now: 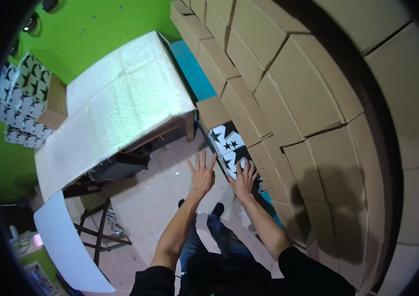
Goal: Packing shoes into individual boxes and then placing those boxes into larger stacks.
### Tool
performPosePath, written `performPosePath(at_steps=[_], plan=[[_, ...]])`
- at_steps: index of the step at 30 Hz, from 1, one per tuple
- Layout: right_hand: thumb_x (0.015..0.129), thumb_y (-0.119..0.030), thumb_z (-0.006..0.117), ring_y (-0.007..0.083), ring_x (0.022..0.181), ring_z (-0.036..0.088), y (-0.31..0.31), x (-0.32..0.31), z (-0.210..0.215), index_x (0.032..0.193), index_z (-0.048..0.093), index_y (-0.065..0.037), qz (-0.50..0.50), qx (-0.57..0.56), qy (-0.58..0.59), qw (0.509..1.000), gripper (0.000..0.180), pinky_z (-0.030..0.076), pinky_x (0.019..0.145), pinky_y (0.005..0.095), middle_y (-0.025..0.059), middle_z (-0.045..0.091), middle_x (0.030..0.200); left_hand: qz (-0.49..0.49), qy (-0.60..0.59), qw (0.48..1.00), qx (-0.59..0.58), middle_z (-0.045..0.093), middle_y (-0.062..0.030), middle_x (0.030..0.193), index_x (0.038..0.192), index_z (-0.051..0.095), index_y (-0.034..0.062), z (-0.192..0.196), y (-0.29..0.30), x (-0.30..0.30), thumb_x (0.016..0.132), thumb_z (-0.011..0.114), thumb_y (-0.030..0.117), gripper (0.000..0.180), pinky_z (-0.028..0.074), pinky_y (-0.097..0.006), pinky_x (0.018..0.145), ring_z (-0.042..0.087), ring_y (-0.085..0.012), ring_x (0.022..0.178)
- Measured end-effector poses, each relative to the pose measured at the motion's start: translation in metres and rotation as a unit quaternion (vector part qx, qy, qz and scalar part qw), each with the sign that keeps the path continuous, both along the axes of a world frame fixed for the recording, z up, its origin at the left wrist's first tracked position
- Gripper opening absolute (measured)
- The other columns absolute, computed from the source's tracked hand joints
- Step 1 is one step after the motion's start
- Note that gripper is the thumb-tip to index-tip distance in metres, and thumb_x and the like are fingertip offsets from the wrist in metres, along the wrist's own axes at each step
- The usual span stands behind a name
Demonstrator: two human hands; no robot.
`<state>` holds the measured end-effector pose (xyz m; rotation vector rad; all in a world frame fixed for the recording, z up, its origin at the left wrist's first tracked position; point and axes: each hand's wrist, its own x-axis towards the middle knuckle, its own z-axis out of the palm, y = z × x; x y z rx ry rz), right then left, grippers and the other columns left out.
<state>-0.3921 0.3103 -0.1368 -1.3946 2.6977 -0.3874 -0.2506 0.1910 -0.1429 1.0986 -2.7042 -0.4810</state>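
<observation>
White boxes with black stars (228, 139) sit in a row on a narrow ledge beside the cardboard boxes. My right hand (243, 181) rests over the near end of this row, its fingers apart and slightly bent against the patterned surface. To the left, my left hand (202, 175) hovers over the floor with fingers spread and nothing in them. Its fingertips come close to the edge of the star boxes without a visible grip. A plain brown box (213, 113) stands just beyond the row.
Stacked brown cardboard boxes (281, 84) form a wall along the right. A table with a shiny white cover (125, 93) fills the left, with more star-patterned boxes (24, 106) on it. A dark folding stand (100, 229) is near a white panel (66, 246). Pale tiles (157, 192) lie underfoot.
</observation>
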Motion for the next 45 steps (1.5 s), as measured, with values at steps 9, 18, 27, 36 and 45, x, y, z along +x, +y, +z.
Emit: performPosePath(at_steps=[9, 18, 27, 36, 45], plan=[[0.077, -0.048, 0.076, 0.0398, 0.138, 0.031, 0.005, 0.014, -0.002, 0.145, 0.049, -0.016, -0.067, 0.165, 0.084, 0.98, 0.08, 0.026, 0.109, 0.0648, 0.0177, 0.037, 0.152, 0.067, -0.049, 0.994, 0.075, 0.024, -0.0211, 0.16, 0.158, 0.023, 0.0264, 0.066, 0.023, 0.196, 0.085, 0.069, 0.029, 0.086, 0.023, -0.073, 0.109, 0.032, -0.0453, 0.141], [0.076, -0.032, 0.082, 0.0449, 0.142, 0.027, -0.157, 0.178, 0.084, 0.14, 0.05, -0.005, 0.086, 0.001, -0.008, 0.996, 0.077, 0.019, 0.114, 0.0648, 0.0231, 0.033, 0.152, 0.21, 0.003, 0.977, -0.031, 0.028, -0.0232, 0.157, 0.155, 0.032, 0.0201, 0.136, -0.124, 0.377, 0.085, 0.068, 0.029, 0.08, 0.021, -0.072, 0.109, 0.031, -0.045, 0.14], [0.081, -0.032, 0.078, 0.0473, 0.141, 0.027, -0.423, 0.382, 0.22, 0.14, 0.05, -0.007, 0.332, -0.245, -0.046, 0.91, 0.07, 0.02, 0.114, 0.0645, 0.0223, 0.034, 0.15, 0.279, 0.047, 0.936, -0.212, 0.023, -0.022, 0.159, 0.154, 0.033, 0.0152, 0.242, -0.331, 0.473, 0.082, 0.07, 0.023, 0.081, 0.019, -0.071, 0.111, 0.024, -0.0466, 0.144], [0.08, -0.028, 0.078, 0.0465, 0.14, 0.028, -0.588, 0.48, 0.324, 0.145, 0.044, -0.01, 0.46, -0.33, -0.008, 0.824, 0.075, 0.026, 0.113, 0.0633, 0.0217, 0.033, 0.149, 0.327, 0.047, 0.881, -0.339, 0.021, -0.0198, 0.161, 0.155, 0.032, 0.0137, 0.343, -0.453, 0.538, 0.084, 0.07, 0.023, 0.081, 0.019, -0.068, 0.113, 0.025, -0.0442, 0.145], [0.081, -0.029, 0.078, 0.0446, 0.143, 0.025, -0.674, 0.566, 0.373, 0.149, 0.043, -0.019, 0.5, -0.359, 0.087, 0.784, 0.077, 0.023, 0.112, 0.0685, 0.0181, 0.027, 0.156, 0.319, 0.07, 0.876, -0.354, 0.024, -0.0199, 0.16, 0.151, 0.038, 0.01, 0.364, -0.501, 0.591, 0.081, 0.071, 0.02, 0.078, 0.018, -0.065, 0.116, 0.024, -0.0422, 0.146]])
